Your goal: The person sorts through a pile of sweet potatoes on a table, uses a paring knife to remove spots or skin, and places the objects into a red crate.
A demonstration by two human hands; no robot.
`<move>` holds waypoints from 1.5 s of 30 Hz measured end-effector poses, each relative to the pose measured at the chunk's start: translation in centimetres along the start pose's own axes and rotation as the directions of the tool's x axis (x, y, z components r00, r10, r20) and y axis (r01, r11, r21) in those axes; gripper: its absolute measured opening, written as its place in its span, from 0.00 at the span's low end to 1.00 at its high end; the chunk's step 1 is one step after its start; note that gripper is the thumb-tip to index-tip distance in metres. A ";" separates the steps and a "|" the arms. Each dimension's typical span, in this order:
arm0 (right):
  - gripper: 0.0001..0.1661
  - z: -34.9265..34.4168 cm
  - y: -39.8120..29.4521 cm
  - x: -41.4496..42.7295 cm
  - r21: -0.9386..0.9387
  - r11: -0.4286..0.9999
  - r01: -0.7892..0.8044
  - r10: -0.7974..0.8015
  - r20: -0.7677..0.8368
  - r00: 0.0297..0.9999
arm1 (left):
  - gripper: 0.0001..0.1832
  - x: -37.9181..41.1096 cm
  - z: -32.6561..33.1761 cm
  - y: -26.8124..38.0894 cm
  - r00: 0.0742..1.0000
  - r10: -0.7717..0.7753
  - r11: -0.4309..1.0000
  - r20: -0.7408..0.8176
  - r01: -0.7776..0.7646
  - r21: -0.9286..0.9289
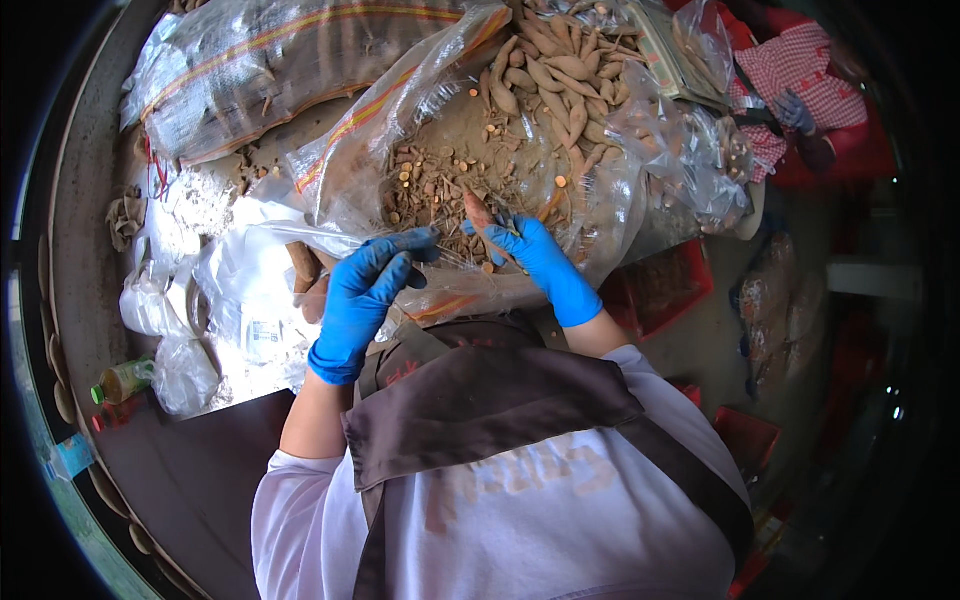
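Note:
My left hand (375, 285), in a blue glove, is held above the near left edge of the clear plastic sack, its fingers bent; whether anything is between them is unclear. To its right my right hand (525, 244), also gloved in blue, holds a sweet potato (478, 211) with its reddish tip pointing up and away. Something small and dark shows by the fingers, too unclear to name. Beyond both hands, cut root ends and trimmings (431, 184) lie on the sack. A heap of sweet potatoes (566, 71) rests at its far side.
A full woven sack (262, 67) lies at the far left. White plastic bags (247, 255) partly cover several sweet potatoes (304, 268) beside my left hand. Red crates (667, 289) stand at the lower right. Another person's gloved hand (793, 112) is at the upper right. A bottle (124, 381) lies left.

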State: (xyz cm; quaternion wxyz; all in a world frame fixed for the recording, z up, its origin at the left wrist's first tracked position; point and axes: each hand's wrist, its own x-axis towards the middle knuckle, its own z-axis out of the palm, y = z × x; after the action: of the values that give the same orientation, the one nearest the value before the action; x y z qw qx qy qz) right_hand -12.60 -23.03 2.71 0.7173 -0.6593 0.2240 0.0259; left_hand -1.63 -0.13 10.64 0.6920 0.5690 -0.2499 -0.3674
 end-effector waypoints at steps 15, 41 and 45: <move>0.27 -22.8 9.2 -15.9 0.723 0.311 0.617 0.168 -0.681 0.713 | 0.19 3.0 2.1 -5.6 0.986 -0.168 0.986 0.002 0.168 -0.020; 0.09 -11.4 4.3 -2.9 -0.315 0.874 0.369 -0.357 0.098 0.929 | 0.12 0.5 3.6 -6.8 0.952 0.211 0.337 -0.220 0.141 0.931; 0.08 -13.1 -4.4 -1.1 -0.217 0.834 0.508 -0.479 0.174 0.861 | 0.17 5.6 4.4 -1.0 0.883 0.446 0.367 -0.145 -0.033 0.929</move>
State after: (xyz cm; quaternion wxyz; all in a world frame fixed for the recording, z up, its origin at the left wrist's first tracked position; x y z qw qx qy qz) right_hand -15.84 -35.87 6.81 0.6201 -0.7788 0.0003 -0.0943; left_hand -1.77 -7.31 10.26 0.3504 0.8658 -0.3534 0.0512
